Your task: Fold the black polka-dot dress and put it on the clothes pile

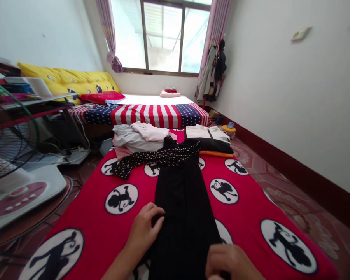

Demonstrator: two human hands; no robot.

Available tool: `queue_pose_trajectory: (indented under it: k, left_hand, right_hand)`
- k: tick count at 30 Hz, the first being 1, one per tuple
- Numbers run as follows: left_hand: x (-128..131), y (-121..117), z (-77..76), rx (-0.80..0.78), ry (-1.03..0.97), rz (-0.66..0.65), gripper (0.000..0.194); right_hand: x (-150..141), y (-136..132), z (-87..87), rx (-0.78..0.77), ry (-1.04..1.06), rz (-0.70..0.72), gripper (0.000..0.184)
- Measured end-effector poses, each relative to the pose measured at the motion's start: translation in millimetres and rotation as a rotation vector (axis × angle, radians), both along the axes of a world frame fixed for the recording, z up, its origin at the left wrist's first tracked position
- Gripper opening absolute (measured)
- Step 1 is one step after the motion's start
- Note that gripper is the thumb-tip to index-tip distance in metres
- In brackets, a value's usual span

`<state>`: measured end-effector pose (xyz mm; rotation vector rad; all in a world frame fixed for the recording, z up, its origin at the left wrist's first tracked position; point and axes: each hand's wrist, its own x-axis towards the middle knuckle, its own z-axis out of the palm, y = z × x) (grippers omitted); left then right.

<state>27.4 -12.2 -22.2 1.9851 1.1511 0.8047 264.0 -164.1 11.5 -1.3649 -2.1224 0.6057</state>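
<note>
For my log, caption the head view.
Left hand and right hand at opposite edges of a long black cloth garment on red monkey-print blanket.

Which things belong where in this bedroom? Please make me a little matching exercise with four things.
Things:
1. Long black garment
2. White-and-black folded jacket
3. Electric fan
4. Purple curtains

Places:
A. Beside the window
B. Between the left hand and right hand
C. At the picture's left edge
D. Above orange cloth

Pairs: 1-B, 2-D, 3-C, 4-A
</note>
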Motion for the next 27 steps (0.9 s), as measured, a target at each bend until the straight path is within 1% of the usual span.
queue_pose_trajectory:
  k: [1,2,3,4,5,6,7,9,10,11,13,14,16,17,19,21,23,25,26,27]
  left_hand:
    - [1.7,4.6,-1.7,-0.062,-0.092,0.04,0.014]
    - [2.7,11.2,-2.9,-0.153,-0.203,0.096,0.02]
    - [2.7,19.8,-3.4,-0.265,-0.331,0.165,0.026]
    - [1.7,30.0,-2.9,-0.383,-0.47,0.239,0.031]
    - [-0.4,41.2,-1.5,-0.496,-0.607,0.308,0.034]
    - [-3.4,53.1,0.9,-0.591,-0.732,0.362,0.033]
    - [-6.8,64.9,3.9,-0.656,-0.838,0.395,0.031]
    - [-13.4,87.0,11.1,-0.704,-0.991,0.408,0.026]
    - [-15.5,96.6,14.6,-0.716,-1.041,0.402,0.023]
    - [-16.5,105.1,17.6,-0.727,-1.082,0.392,0.02]
    - [-14.1,118.1,21.1,-0.762,-1.145,0.37,0.019]
    - [-10.9,122.6,21.1,-0.784,-1.172,0.362,0.02]
    - [-1.3,127.2,17.4,-0.831,-1.215,0.343,0.026]
    - [4.3,127.6,13.8,-0.853,-1.233,0.331,0.029]
    - [14.8,125.6,4.2,-0.881,-1.271,0.288,0.033]
    - [22.3,122.1,-5.7,-0.876,-1.307,0.224,0.033]
    - [26.4,120.3,-12.5,-0.862,-1.314,0.167,0.032]
    - [29.0,122.2,-13.6,-0.879,-1.297,0.134,0.032]
    - [30.8,124.8,-11.8,-0.896,-1.295,0.14,0.033]
    - [33.3,128.5,-8.8,-0.915,-1.303,0.161,0.033]
  right_hand:
    - [-2.4,12.3,9.0,-0.03,0.025,-0.068,0.021]
    - [-4.2,27.3,14.5,-0.019,0.049,-0.144,0.017]
    - [-5.3,44.9,16.0,0.023,0.067,-0.212,0.015]
    - [-5.8,64.8,13.5,0.085,0.081,-0.271,0.02]
    - [-5.6,86.3,7.9,0.145,0.084,-0.322,0.03]
    - [-5.0,108.8,0.3,0.193,0.082,-0.362,0.041]
    - [-4.3,131.6,-7.8,0.225,0.083,-0.391,0.047]
    - [-2.7,175.0,-20.7,0.265,0.079,-0.422,0.052]
    - [-1.6,194.5,-23.7,0.284,0.08,-0.44,0.05]
    - [0.0,212.3,-24.0,0.309,0.086,-0.466,0.046]
    - [5.5,241.9,-17.7,0.381,0.098,-0.541,0.034]
    - [9.7,254.1,-12.3,0.421,0.093,-0.585,0.031]
    - [20.8,274.7,-0.4,0.472,0.031,-0.672,0.03]
    - [27.2,283.6,4.9,0.474,-0.027,-0.705,0.031]
    - [40.6,299.5,12.6,0.426,-0.168,-0.742,0.036]
    - [53.7,313.5,17.2,0.329,-0.284,-0.731,0.043]
    - [66.1,325.7,21.2,0.234,-0.33,-0.685,0.044]
    - [77.8,336.2,26.5,0.17,-0.312,-0.626,0.031]
    - [83.2,340.8,29.7,0.151,-0.289,-0.596,0.023]
    - [88.2,345.1,32.9,0.137,-0.262,-0.57,0.019]
